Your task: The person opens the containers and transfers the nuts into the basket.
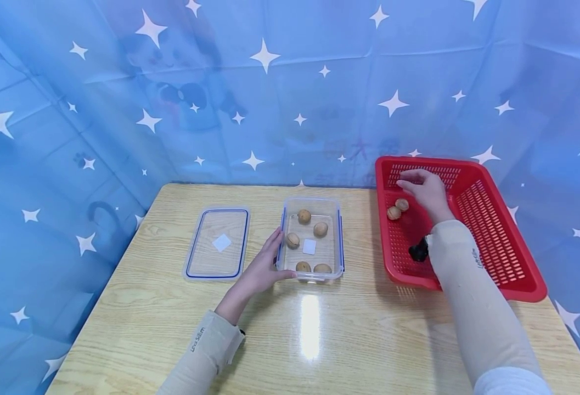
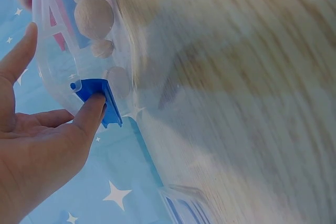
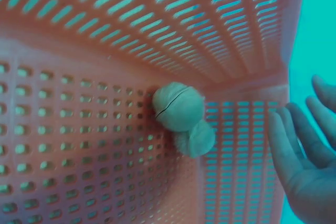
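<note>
A clear plastic box (image 1: 319, 276) with blue side latches stands mid-table, several walnuts (image 1: 320, 229) lying in it. My left hand (image 1: 262, 269) grips its near left corner, thumb along the front wall and fingers along the left side. In the left wrist view, a digit presses a flipped-out blue latch (image 2: 113, 111). Over the far left part of a red basket (image 1: 512, 247) hovers my right hand (image 1: 428, 197), fingers loosely bent and holding nothing. Two walnuts (image 1: 398, 208) sit below it against the basket's left wall; the right wrist view shows those walnuts (image 3: 178, 107) clustered in a corner.
The box's clear lid (image 1: 206, 247), with a blue seal, lies flat left of the box. A blue curtain (image 1: 290, 93) with white stars hangs right behind the wooden table (image 1: 359, 340). The slotted basket takes up the table's right side.
</note>
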`<state>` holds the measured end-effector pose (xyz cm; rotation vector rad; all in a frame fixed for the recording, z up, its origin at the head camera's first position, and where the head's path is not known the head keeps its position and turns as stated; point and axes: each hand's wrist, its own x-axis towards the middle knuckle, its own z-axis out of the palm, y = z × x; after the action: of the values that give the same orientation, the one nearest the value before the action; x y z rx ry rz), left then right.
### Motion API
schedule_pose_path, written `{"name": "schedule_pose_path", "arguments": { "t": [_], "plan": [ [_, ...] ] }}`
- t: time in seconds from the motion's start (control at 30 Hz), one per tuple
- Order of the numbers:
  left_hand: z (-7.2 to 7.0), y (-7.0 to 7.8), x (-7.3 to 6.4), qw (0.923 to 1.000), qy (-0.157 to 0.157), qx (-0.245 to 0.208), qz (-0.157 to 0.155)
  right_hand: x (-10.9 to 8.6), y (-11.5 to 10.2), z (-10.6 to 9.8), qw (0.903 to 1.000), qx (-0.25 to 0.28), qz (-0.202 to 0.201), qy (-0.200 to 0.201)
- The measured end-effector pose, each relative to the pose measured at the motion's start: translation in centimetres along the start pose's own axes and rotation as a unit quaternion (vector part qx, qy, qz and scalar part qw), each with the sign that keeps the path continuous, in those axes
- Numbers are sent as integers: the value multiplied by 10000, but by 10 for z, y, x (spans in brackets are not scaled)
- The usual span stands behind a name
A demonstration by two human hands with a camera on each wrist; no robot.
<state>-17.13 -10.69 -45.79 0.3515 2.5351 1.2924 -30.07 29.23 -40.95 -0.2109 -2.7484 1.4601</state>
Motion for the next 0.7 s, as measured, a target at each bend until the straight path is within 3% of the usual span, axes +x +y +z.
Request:
{"name": "schedule_pose_path", "arguments": {
  "t": [0.7],
  "plan": [
    [-1,-1,0,10000,20,34,37,-10,-40,10,9989,-60,-465,22]
  ]
}}
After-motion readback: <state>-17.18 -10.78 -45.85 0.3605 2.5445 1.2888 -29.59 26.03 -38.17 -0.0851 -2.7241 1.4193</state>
